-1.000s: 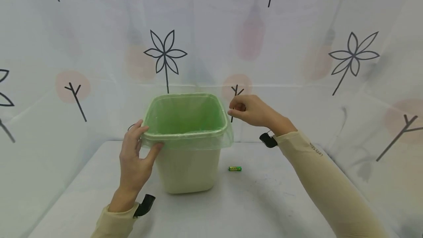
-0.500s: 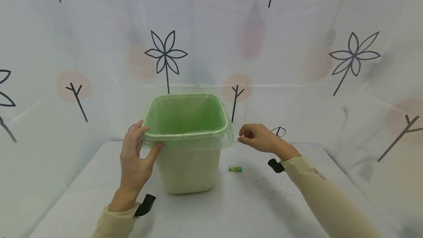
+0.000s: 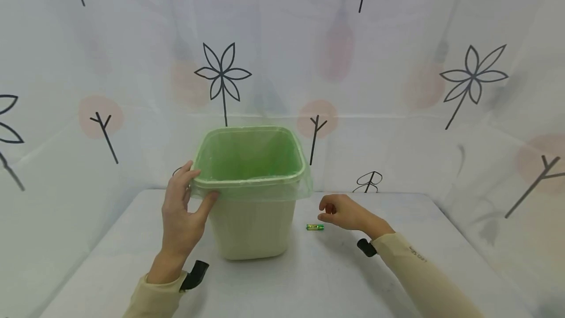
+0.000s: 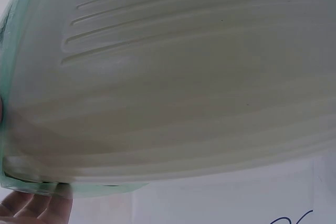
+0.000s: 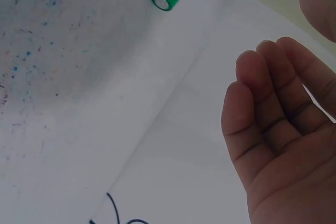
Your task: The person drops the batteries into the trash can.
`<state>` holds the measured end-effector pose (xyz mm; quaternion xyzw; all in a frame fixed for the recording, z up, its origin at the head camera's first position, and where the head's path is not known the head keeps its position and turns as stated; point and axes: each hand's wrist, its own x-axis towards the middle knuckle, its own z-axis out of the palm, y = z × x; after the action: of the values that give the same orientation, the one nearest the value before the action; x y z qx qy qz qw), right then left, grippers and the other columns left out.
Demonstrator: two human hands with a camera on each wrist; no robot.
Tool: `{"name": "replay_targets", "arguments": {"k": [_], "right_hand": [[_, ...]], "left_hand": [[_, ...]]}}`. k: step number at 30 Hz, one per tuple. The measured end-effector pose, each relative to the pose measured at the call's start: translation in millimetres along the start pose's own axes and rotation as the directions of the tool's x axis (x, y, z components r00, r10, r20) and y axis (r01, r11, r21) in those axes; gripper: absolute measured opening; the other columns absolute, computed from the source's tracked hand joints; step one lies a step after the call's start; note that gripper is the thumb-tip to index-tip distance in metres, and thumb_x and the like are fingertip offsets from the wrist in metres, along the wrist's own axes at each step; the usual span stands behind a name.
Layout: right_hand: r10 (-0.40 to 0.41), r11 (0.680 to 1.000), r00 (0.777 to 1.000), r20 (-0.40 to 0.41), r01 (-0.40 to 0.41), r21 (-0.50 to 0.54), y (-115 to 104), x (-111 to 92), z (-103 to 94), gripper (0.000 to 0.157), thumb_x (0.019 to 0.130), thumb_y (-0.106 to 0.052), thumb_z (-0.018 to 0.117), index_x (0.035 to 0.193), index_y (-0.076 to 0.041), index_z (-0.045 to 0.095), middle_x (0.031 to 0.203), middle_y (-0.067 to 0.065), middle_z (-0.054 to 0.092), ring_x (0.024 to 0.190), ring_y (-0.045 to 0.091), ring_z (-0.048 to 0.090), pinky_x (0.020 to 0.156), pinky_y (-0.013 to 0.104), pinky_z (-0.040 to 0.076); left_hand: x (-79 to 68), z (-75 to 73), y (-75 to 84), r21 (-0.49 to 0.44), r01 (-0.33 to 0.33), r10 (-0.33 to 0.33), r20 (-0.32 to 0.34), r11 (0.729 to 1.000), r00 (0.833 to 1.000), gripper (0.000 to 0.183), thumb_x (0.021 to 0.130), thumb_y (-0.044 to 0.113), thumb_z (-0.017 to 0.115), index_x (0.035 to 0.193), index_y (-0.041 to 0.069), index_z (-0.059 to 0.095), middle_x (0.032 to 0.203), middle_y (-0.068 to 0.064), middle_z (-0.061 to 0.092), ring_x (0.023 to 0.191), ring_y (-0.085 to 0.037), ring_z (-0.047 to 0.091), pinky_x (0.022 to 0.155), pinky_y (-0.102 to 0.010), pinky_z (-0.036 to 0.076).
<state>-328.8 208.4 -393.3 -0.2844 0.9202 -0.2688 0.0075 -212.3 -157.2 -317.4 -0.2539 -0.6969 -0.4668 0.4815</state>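
A pale trash bin [image 3: 251,225] stands upright on the table, lined with a thin green plastic bag [image 3: 260,192] folded down over its rim. My left hand [image 3: 183,222] grips the bin's near left corner, thumb on the front and fingers along the left side. In the left wrist view its fingertips [image 4: 58,205] touch the bag's edge. To the right, a green and yellow battery [image 3: 315,227] lies on its side on the table. My right hand [image 3: 346,211] hovers just right of the battery, fingers loosely curled with nothing in them. The bin's bottom inside is hidden.
The white tabletop [image 3: 326,278] extends around the bin, with small coloured specks on it. A white curtain [image 3: 282,38] printed with flowers and twigs hangs behind and along both sides.
My right hand has come down from beside the bin's rim to close over the table near the battery. My left hand and the bin have stayed in place.
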Motion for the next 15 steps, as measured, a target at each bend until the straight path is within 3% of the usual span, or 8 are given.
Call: {"name": "replay_targets", "arguments": {"k": [9, 15], "right_hand": [[-0.043, 0.999, 0.999, 0.03, 0.044, -0.025, 9, 3, 20.9, 0.024, 0.083, -0.022, 0.074, 0.099, -0.007, 0.064, 0.087, 0.001, 0.06, 0.082, 0.019, 0.055, 0.069, 0.029, 0.049], [-0.013, 1.0, 0.997, 0.075, 0.013, 0.001, 12, 7, 29.0, 0.031, 0.08, -0.025, 0.077, 0.102, -0.008, 0.064, 0.095, 0.002, 0.06, 0.088, 0.021, 0.055, 0.076, 0.035, 0.05]], "left_hand": [[-0.7, 0.0, 0.3, 0.008, -0.013, 0.013, 0.004, 1.0, 1.0, 0.056, 0.067, -0.025, 0.071, 0.118, -0.017, 0.049, 0.134, -0.031, 0.042, 0.122, -0.046, 0.043, 0.107, -0.026, 0.04], [-0.2, -0.2, 0.4, 0.006, -0.015, 0.015, 0.002, 1.0, 1.0, 0.056, 0.067, -0.025, 0.071, 0.117, -0.018, 0.049, 0.134, -0.031, 0.042, 0.121, -0.046, 0.043, 0.107, -0.026, 0.04]]}}
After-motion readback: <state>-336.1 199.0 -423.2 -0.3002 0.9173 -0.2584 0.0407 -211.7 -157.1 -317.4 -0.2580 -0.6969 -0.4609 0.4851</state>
